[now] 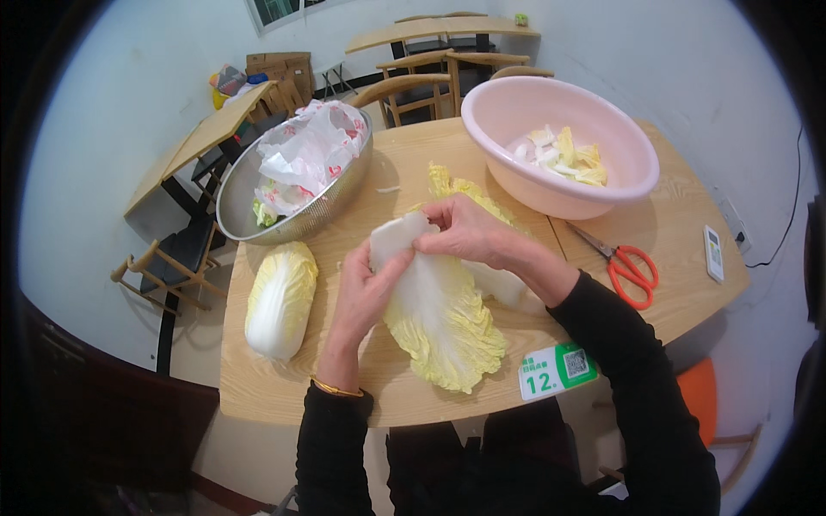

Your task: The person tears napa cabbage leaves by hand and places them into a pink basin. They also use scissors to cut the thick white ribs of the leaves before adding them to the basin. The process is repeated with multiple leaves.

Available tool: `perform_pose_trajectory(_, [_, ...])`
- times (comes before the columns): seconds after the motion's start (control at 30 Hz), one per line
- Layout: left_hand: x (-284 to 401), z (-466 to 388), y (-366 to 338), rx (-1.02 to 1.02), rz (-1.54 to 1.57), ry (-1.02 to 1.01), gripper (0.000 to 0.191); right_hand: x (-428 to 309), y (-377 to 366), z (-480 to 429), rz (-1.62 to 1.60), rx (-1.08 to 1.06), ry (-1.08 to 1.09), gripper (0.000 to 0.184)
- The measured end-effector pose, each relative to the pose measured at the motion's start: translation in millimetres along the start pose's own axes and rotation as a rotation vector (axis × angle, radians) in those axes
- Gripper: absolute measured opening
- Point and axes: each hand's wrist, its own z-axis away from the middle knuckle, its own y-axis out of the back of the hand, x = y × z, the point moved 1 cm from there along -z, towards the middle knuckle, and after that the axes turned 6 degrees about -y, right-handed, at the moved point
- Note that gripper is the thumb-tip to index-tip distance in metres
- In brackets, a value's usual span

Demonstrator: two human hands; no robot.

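Between my hands is a large napa cabbage leaf (445,322), its white stem end up and its frilly yellow edge towards me. My left hand (368,290) grips the stem's left side, thumb on top. With thumb and fingers my right hand (468,229) pinches the stem's upper right edge. Behind my right hand lie more cabbage leaves (474,187), partly hidden by it. A whole napa cabbage (282,303) rests on the table to the left. Torn cabbage pieces (568,158) lie in a pink plastic basin (516,174) at the back right.
A perforated metal colander (322,209) holding a crumpled plastic bag (310,155) stands at the back left. Orange-handled scissors (619,264) lie on the wooden table (387,400), right of my forearm. Beyond them is a white remote control (713,253). A printed card (558,372) sits near the front edge.
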Motion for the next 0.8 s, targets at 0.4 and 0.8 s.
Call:
perform_pose_trajectory(0.4, [1.7, -0.5, 0.6, 0.057, 0.117, 0.008, 0.026, 2.1, -2.0, -0.7, -0.069, -0.038, -0.015, 0.025])
perform_pose_trajectory(0.8, [-1.6, 0.6, 6.7, -0.026, 0.223, 0.036, 0.028, 3.1, -1.2, -0.4, -0.117, -0.063, -0.054, 0.028])
